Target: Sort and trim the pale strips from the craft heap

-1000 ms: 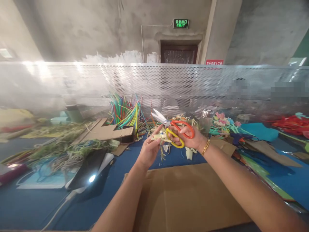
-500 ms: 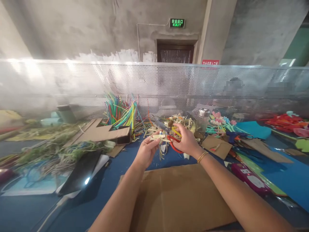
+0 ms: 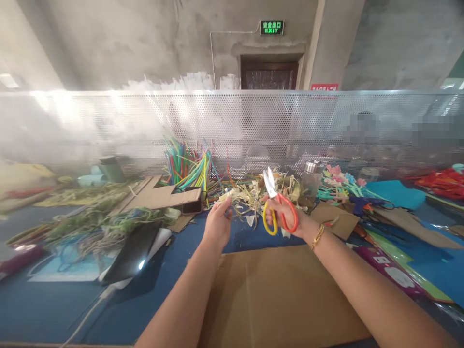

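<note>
My left hand (image 3: pixel 218 223) pinches a small pale strip (image 3: pixel 226 195) that looks like dried husk, its tip pointing up and to the right. In my right hand (image 3: pixel 284 212) is a pair of scissors (image 3: pixel 270 182) with one red and one yellow handle; the blades point up and look nearly closed. The scissors stand apart from the strip. Behind both hands lies a loose heap of pale dry husk scraps (image 3: pixel 250 195). Below my forearms a sheet of brown cardboard (image 3: pixel 282 295) lies flat on the blue table.
Bundled coloured pipe cleaners (image 3: pixel 184 162) stand at the back. Cut cardboard (image 3: pixel 163 198), greenish fibres (image 3: pixel 83 222) and a dark phone (image 3: pixel 132 251) with a cable lie left. Rightward are a glass bottle (image 3: pixel 312 181), paper-like flowers (image 3: pixel 337 179), a glue gun (image 3: pixel 366 205) and a purple pouch (image 3: pixel 391 270).
My right hand has drawn back from the strip and turned, bringing the scissors' blades upright. My left hand has moved slightly left, still pinching the strip. The view has shifted a little.
</note>
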A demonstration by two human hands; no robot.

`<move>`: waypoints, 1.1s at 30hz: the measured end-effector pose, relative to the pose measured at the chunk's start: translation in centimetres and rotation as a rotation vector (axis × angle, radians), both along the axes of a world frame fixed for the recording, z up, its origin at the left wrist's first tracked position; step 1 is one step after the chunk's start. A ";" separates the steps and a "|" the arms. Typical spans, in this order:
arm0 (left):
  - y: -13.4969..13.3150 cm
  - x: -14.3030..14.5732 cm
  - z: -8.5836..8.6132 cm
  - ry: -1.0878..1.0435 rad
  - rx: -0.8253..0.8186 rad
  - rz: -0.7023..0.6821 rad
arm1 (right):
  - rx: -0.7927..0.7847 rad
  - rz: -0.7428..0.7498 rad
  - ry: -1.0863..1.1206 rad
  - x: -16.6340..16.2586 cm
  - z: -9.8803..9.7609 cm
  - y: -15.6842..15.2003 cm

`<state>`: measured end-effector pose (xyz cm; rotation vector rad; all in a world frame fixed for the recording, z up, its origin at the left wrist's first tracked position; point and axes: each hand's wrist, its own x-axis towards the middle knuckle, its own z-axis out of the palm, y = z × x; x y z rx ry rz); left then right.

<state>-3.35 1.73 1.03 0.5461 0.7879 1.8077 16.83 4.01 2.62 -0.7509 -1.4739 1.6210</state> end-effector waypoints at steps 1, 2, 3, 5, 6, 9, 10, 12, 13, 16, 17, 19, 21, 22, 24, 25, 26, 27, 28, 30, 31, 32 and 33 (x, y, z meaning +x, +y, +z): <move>0.1 -0.1 0.0 -0.002 0.005 0.027 | -0.031 0.060 0.001 -0.3 -0.1 -0.6; 0.1 -0.2 0.0 -0.002 0.017 0.056 | -0.042 0.096 -0.019 -0.8 -0.2 -1.2; 0.1 -0.2 0.0 -0.001 0.032 0.085 | -0.046 0.116 -0.056 -1.2 -0.3 -1.9; 0.1 -0.3 0.1 -0.002 0.054 0.141 | -0.043 0.100 -0.145 -2.2 -0.4 -3.0; 0.1 -0.4 0.2 -0.004 0.057 0.164 | -0.035 0.066 -0.189 -2.7 -0.4 -3.5; 0.0 -0.5 0.3 -0.012 0.051 0.194 | -0.003 -0.055 -0.286 -3.7 -0.6 -4.1; 0.0 -0.4 0.4 -0.013 0.047 0.193 | 0.008 -0.087 -0.301 -3.8 -0.7 -4.1; -0.1 -0.3 0.5 -0.018 0.035 0.191 | 0.022 -0.115 -0.309 -4.0 -0.9 -3.9; -0.1 -0.2 0.5 -0.019 0.029 0.189 | 0.025 -0.115 -0.305 -4.0 -1.1 -3.9; -0.2 0.1 0.5 -0.009 0.023 0.167 | 0.027 -0.112 -0.290 -3.9 -1.4 -3.7; -0.2 0.2 0.4 0.004 0.025 0.156 | 0.025 -0.109 -0.287 -3.9 -1.4 -3.7; -0.3 0.4 0.2 0.034 0.030 0.127 | 0.018 -0.111 -0.280 -4.0 -1.5 -3.8; -0.3 0.6 -0.1 0.056 0.025 0.092 | 0.020 -0.118 -0.264 -4.0 -1.6 -3.8; -0.3 0.8 -0.2 0.062 0.017 0.073 | 0.022 -0.125 -0.253 -4.1 -1.6 -3.8; -0.4 1.0 -0.3 0.066 -0.003 0.042 | 0.020 -0.144 -0.237 -4.1 -1.6 -3.7; -0.4 1.1 -0.3 0.066 -0.010 0.033 | 0.011 -0.152 -0.234 -4.1 -1.7 -3.6; -0.5 1.1 -0.3 0.067 -0.012 0.025 | -0.002 -0.159 -0.233 -4.1 -1.7 -3.5; -0.5 1.2 -0.3 0.067 -0.012 0.021 | -0.014 -0.164 -0.233 -4.1 -1.7 -3.5; -0.6 1.2 -0.3 0.067 -0.012 0.020 | -0.021 -0.165 -0.236 -4.1 -1.7 -3.5; -0.6 1.2 -0.2 0.069 -0.010 0.021 | -0.025 -0.162 -0.238 -4.1 -1.6 -3.5; -0.6 1.2 -0.2 0.069 -0.009 0.024 | -0.025 -0.159 -0.237 -4.1 -1.6 -3.5; -0.6 1.2 -0.1 0.067 -0.010 0.029 | -0.025 -0.157 -0.237 -4.2 -1.5 -3.6; -0.6 1.2 -0.1 0.065 -0.010 0.032 | -0.027 -0.152 -0.235 -4.2 -1.5 -3.7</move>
